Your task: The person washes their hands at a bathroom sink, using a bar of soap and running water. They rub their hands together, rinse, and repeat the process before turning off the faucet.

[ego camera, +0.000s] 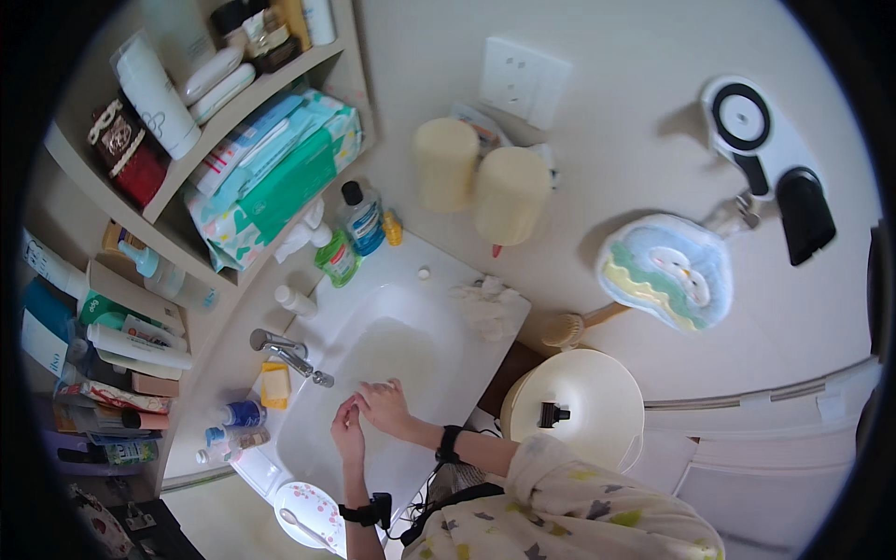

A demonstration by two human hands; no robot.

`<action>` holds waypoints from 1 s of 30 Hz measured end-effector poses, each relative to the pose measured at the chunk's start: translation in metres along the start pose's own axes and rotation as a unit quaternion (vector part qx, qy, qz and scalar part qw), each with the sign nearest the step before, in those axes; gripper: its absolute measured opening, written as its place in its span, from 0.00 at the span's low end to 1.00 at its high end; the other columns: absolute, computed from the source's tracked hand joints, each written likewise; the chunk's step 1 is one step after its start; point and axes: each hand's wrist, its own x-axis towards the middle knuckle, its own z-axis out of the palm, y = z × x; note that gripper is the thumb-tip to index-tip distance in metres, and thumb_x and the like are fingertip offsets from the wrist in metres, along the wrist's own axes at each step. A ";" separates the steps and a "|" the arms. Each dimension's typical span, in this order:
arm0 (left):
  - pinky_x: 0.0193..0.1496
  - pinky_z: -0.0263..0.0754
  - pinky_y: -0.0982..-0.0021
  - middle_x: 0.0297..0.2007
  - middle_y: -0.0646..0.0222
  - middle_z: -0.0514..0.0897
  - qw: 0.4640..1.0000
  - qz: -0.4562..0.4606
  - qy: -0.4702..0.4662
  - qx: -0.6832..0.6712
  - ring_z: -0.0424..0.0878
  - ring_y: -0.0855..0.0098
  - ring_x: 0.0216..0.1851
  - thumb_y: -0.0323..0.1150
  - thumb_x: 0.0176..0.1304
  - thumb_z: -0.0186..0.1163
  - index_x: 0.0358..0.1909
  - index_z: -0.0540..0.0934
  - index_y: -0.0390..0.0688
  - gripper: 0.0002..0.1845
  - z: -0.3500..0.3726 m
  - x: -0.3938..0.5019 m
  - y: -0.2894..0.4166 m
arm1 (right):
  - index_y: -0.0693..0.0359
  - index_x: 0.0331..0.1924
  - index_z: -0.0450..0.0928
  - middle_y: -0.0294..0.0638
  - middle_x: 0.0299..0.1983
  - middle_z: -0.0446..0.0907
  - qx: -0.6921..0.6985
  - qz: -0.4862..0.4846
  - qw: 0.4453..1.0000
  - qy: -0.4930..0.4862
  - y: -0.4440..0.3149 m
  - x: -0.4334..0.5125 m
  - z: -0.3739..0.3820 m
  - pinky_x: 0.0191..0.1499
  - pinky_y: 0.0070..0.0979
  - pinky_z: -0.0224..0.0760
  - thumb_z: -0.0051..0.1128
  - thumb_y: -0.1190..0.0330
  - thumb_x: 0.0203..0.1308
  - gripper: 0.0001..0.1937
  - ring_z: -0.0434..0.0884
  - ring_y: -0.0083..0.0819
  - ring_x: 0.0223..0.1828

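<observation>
Over the white washbasin [448, 381], just in front of the chrome faucet [290, 353], both hands meet at the fingertips. My left hand [346, 428] has bent fingers, and their undersides are hidden. Its fingertips touch or nearly touch my right hand [383, 408], whose fingers are spread, with no object visible in them. Cloudy-looking water [392, 350] lies in the basin below. A bar of soap [275, 385] rests on a yellow sponge-like pad at the basin's edge, left of the hands.
Mouthwash [365, 227] and a green bottle [337, 259] stand at the back corner. A crumpled cloth [490, 304] drapes over the right rim. A floral plate [304, 514] with a spoon sits near my left wrist. Right of the basin is a cream bucket [609, 381]. Crowded shelves [245, 91] rise at left.
</observation>
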 end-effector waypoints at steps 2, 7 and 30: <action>0.56 0.56 0.53 0.49 0.55 0.73 0.955 -0.048 -0.064 0.287 0.69 0.58 0.52 0.43 0.54 0.52 0.48 0.72 0.40 0.22 -0.013 -0.011 -0.007 | 0.58 0.50 0.67 0.54 0.54 0.63 -0.295 0.090 0.947 -0.091 0.005 -0.013 -0.004 0.56 0.51 0.46 0.47 0.61 0.52 0.21 0.58 0.47 0.59; 0.58 0.53 0.54 0.49 0.52 0.72 0.944 -0.070 -0.011 0.323 0.67 0.55 0.53 0.50 0.48 0.56 0.52 0.68 0.39 0.32 -0.035 -0.017 -0.026 | 0.57 0.52 0.67 0.55 0.58 0.57 -0.219 -0.103 0.955 0.174 0.018 -0.021 0.008 0.57 0.58 0.37 0.49 0.62 0.50 0.23 0.52 0.46 0.63; 0.55 0.60 0.67 0.45 0.58 0.75 0.897 0.410 -0.162 -0.018 0.70 0.62 0.51 0.27 0.52 0.56 0.47 0.71 0.36 0.18 0.076 -0.191 0.242 | 0.65 0.51 0.65 0.44 0.48 0.70 0.176 -0.079 0.853 0.485 0.109 -0.264 -0.342 0.52 0.30 0.61 0.59 0.61 0.48 0.27 0.66 0.34 0.53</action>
